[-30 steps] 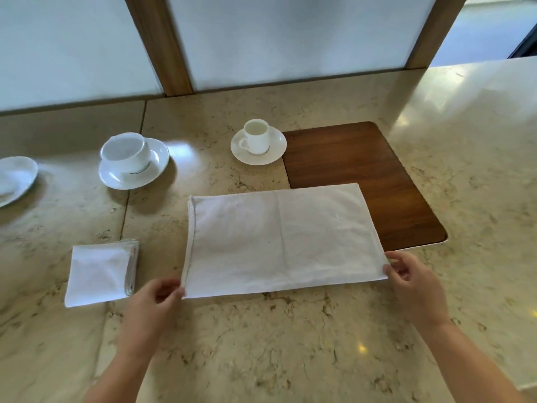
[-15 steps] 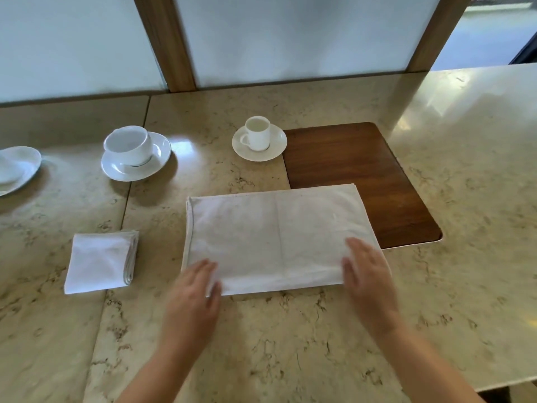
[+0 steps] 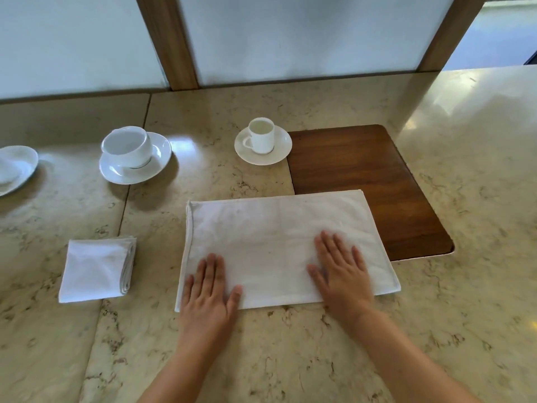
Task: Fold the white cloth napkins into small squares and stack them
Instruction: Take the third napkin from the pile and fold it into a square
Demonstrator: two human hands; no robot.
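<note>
A white cloth napkin (image 3: 273, 234), folded in half into a wide rectangle, lies flat on the marble counter in front of me. My left hand (image 3: 207, 292) rests palm down on its near left corner, fingers spread. My right hand (image 3: 341, 271) lies palm down on its right half, fingers apart. Neither hand grips the cloth. To the left sits a small square stack of folded white napkins (image 3: 96, 269), apart from both hands.
A dark wooden board (image 3: 366, 175) lies under the napkin's far right corner. A small cup on a saucer (image 3: 263, 141) stands behind the napkin, a wide cup on a saucer (image 3: 133, 155) farther left, and a white dish (image 3: 14, 167) at the left edge. A window wall runs along the back.
Both hands let go of the napkin's near corners and moved forward onto the cloth, palms flat. The napkin and the folded stack have stayed in place.
</note>
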